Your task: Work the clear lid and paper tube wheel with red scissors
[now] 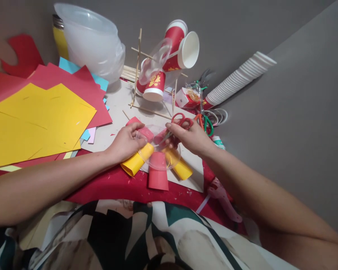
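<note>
A clear plastic disc point(173, 160), perhaps a lid, sits in front of me with red and yellow paper pieces rolled into tubes around it. One red paper tube point(158, 180) points towards me, between a yellow tube point(132, 165) on the left and another yellow tube point(183, 168) on the right. My left hand point(126, 140) pinches the disc's left rim. In my right hand point(190, 137) are red-handled scissors point(181, 119), their blades lying over the middle of the disc. Whether the blade tips touch the plastic, I cannot tell.
Behind stands a thin stick frame point(138, 67) with red paper cups point(154, 86). Yellow sheets point(42, 120) and red sheets point(101, 112) lie left, near a white plastic-bagged bin point(92, 41). At right are stacked cups point(239, 80), green-handled scissors point(208, 126) and a pink glue gun point(224, 198).
</note>
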The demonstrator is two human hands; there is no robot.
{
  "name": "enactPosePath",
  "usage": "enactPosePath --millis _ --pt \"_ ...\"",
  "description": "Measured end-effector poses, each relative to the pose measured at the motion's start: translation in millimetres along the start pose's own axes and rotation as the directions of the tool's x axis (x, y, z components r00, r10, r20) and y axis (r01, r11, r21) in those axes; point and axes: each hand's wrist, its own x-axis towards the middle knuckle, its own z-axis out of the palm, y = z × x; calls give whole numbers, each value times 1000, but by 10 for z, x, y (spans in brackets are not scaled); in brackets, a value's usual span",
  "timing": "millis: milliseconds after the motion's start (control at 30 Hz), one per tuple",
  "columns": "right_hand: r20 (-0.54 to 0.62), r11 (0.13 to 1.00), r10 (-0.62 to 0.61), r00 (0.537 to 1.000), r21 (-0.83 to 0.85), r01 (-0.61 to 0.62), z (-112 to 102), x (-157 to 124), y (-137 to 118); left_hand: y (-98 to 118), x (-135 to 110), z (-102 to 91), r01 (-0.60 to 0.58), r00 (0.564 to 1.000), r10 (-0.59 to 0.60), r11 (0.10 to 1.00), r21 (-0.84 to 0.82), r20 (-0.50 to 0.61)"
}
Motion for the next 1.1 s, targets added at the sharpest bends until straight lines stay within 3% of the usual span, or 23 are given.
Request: enactPosePath --millis 100,200,300,400,433,500,633,800,933,1033,1100 --pt "-5 998 -57 998 13 57 -48 -34 52 25 -7 7 12 1000 -12 1000 5 0" --pt "98 970 -226 969 -75 233 -141 -37 20 33 -15 7 23 1000 -23 999 -23 14" --pt "291 889 -361 886 -179 421 -228 17 -67 22 -20 10 30 999 -29 999 -32 28" --pt "427 809 -416 803 -231 541 -258 89 -159 8 -16 15 34 999 -34 999 -28 23" --pt "438 814 -406 802 -226 535 -253 106 -178 5 -13 15 35 999 -35 999 -27 18" --pt "393 869 -359 847 -190 457 -223 122 -187 4 -6 10 30 999 -30 999 -12 14" --pt "128 974 -212 969 -51 220 -113 76 -92 16 -5 -7 19 999 -20 999 29 35" --pt "-82 987 -35 996 152 47 28 -27 65 44 -13 -6 40 997 -42 999 22 59" --pt "-111 987 -77 991 135 92 49 -71 89 44 -7 -4 23 998 -25 999 44 57" --pt "-55 973 -231 971 -11 231 -14 -68 73 22 -1 -14 1 998 -5 998 62 68" --pt "23 924 -362 932 -126 362 -70 -51 60 5 6 -21 -20 997 14 997 72 76"
